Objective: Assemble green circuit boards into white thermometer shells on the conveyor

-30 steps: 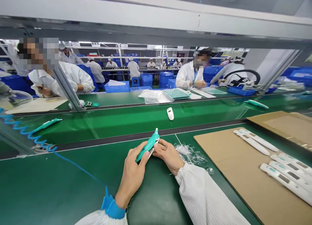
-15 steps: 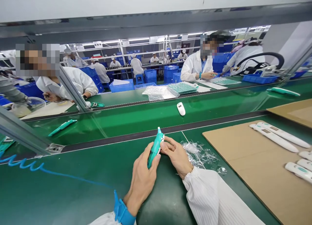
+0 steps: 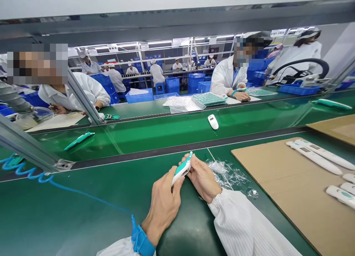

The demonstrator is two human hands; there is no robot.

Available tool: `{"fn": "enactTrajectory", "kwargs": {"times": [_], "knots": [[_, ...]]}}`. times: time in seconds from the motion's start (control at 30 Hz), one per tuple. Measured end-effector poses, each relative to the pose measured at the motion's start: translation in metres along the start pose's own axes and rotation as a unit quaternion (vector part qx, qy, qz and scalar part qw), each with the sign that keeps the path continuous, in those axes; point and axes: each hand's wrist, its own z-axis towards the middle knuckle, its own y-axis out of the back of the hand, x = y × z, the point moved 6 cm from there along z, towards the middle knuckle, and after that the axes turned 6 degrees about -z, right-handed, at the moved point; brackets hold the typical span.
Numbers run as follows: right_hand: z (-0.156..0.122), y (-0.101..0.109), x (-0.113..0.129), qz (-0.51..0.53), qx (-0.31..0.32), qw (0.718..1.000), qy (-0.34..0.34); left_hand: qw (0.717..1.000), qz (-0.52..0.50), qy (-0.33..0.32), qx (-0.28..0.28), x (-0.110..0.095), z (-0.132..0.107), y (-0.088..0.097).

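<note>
Between my two hands is a teal-and-white ear thermometer (image 3: 182,171), tilted with its narrow tip pointing up and away from me. My left hand (image 3: 164,200) grips its lower end, thumb on one side and fingers on the other. Near the tip, my right hand (image 3: 203,177) pinches the upper part with thumb and fingers, which partly hide it. A blue wrist strap (image 3: 142,240) with a coiled blue cord (image 3: 83,191) is on my left wrist. Crumpled clear plastic film (image 3: 229,174) lies just right of my right hand.
A cardboard sheet (image 3: 266,174) at the right carries several white thermometers (image 3: 314,158). Beyond the bench edge, a green conveyor belt (image 3: 155,134) holds a white device (image 3: 213,121) and teal ones (image 3: 79,140). A metal post (image 3: 30,147) stands at left. Co-workers sit across the belt.
The thermometer has been turned in my hands, so its white face with a dark window shows instead of the teal side. My right fingers moved up to its tip. Items on the belt shifted right.
</note>
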Motion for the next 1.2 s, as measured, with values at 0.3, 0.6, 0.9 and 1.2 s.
{"fn": "enactTrajectory", "kwargs": {"times": [0.3,0.6,0.9,1.2], "knots": [[0.0,-0.003,0.0,0.01,0.017,1.0,-0.008,0.999,0.009,0.034,-0.006,-0.004,0.001,0.004],[-0.007,0.003,-0.01,-0.126,0.033,0.989,-0.073,0.985,-0.071,0.153,0.027,-0.005,0.001,0.008],[-0.008,0.009,-0.009,-0.162,0.006,0.983,-0.084,0.976,-0.048,0.206,0.054,0.002,-0.006,0.005],[0.002,0.01,-0.016,-0.145,-0.002,0.986,-0.078,0.973,-0.11,0.199,0.035,0.009,-0.002,0.002]]}}
